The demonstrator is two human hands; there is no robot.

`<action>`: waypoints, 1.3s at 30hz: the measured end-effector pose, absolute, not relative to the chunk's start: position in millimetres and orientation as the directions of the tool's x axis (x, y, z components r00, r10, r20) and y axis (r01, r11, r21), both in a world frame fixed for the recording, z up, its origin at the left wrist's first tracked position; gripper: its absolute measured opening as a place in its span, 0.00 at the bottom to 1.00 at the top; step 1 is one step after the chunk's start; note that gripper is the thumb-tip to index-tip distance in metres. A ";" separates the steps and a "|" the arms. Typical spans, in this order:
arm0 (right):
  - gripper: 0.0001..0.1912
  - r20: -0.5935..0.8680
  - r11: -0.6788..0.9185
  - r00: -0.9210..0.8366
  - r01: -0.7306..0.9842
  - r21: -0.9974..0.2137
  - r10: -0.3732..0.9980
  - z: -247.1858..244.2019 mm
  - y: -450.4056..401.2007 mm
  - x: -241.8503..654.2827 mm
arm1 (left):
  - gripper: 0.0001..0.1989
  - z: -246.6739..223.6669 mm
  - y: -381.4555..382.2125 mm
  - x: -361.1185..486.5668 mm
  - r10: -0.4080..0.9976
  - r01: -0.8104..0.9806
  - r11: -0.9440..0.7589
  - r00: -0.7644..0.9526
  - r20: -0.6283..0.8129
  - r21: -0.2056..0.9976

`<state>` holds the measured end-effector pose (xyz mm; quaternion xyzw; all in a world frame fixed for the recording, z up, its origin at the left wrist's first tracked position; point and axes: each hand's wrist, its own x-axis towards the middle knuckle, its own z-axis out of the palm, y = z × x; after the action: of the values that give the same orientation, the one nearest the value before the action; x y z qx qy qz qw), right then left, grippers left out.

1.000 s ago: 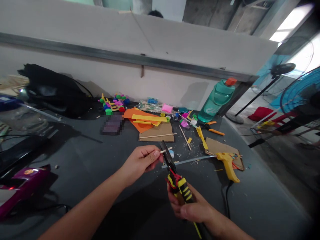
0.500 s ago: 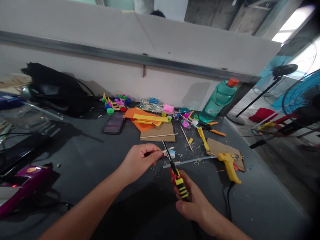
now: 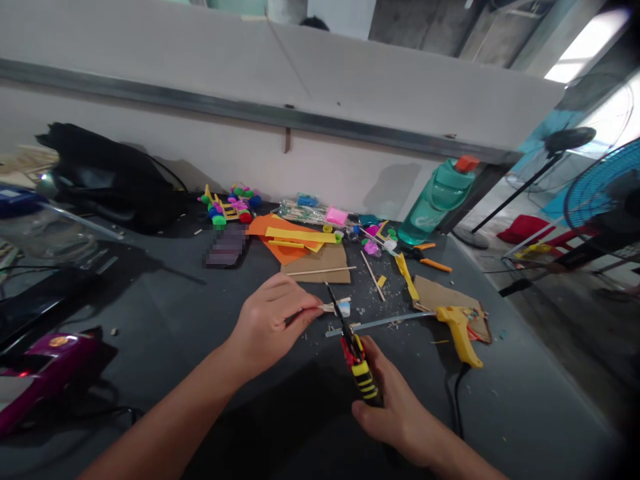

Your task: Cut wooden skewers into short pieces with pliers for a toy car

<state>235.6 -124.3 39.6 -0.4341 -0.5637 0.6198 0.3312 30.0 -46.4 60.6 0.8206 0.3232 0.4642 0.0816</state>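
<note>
Between the fingertips of my left hand (image 3: 273, 323) are pinched thin wooden sticks (image 3: 327, 307). A small blue and white piece (image 3: 344, 308) sits at their far end; whether it is fixed to them I cannot tell. My right hand (image 3: 395, 407) is wrapped round a long-nosed lighter (image 3: 361, 371) with a yellow and black striped handle and a red part near its neck. The lighter's dark, slim nose points up and away, crossing close to the sticks; contact is unclear. Just beyond it lies a clear glue stick (image 3: 383, 325), running to a yellow glue gun (image 3: 457, 333).
Orange paper (image 3: 280, 250) and cardboard (image 3: 325, 263) lie ahead. Orange-handled pliers (image 3: 434, 267) are near a teal bottle (image 3: 435, 203) at the back right. Colourful models (image 3: 227, 203) stand against the wall. A purple device (image 3: 47, 373) and black bag (image 3: 107, 177) are left.
My left hand has turned over slightly, its knuckles rising, with the sticks still pinched. The lighter has shifted very little in my right hand.
</note>
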 end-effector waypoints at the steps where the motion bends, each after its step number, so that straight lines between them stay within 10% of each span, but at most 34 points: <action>1: 0.24 -0.163 -0.139 -0.403 0.087 -0.986 0.901 38.3 -124.6 236.1 | 0.03 60.7 -46.2 29.4 0.582 0.456 -0.793 0.369 0.724 0.404; 7: 0.28 -0.135 -0.094 -0.400 0.121 -0.988 0.907 27.7 -127.0 238.4 | 0.04 60.0 -46.4 27.6 0.545 0.467 -0.813 0.399 0.738 0.348; 12: 0.28 -0.096 0.013 -0.334 0.310 -0.951 0.938 29.9 -120.9 242.4 | 0.04 49.3 -37.6 23.4 0.793 0.504 -0.582 0.175 0.584 0.638; 15: 0.30 0.023 0.203 -0.271 0.659 -0.724 0.962 29.1 -114.9 248.7 | 0.08 35.8 -23.4 17.2 0.923 0.266 -0.305 -0.154 0.353 0.914; 20: 0.35 0.049 0.445 -0.453 0.840 -0.311 0.890 22.6 -112.6 251.6 | 0.10 21.5 -9.6 12.3 0.919 0.007 -0.221 -0.332 0.211 0.975; 25: 0.29 0.191 0.504 -0.467 0.788 -0.354 0.863 21.8 -108.4 252.2 | 0.11 24.2 -25.7 25.1 0.952 0.285 -0.272 -0.061 0.301 0.919; 31: 0.22 0.440 0.482 -0.324 0.818 -0.313 0.837 25.4 -97.3 256.1 | 0.10 27.1 -51.8 45.1 0.668 0.451 -0.725 0.645 0.371 0.520; 39: 0.11 0.333 0.598 -0.504 0.736 -0.317 0.797 37.0 -86.1 240.8 | 0.09 19.8 -50.2 44.3 0.667 0.509 -0.741 0.634 0.390 0.438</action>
<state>240.8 -86.1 37.0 -0.4435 -0.8645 0.0671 0.2267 44.3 -50.2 19.8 0.8923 0.3296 0.2723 0.1449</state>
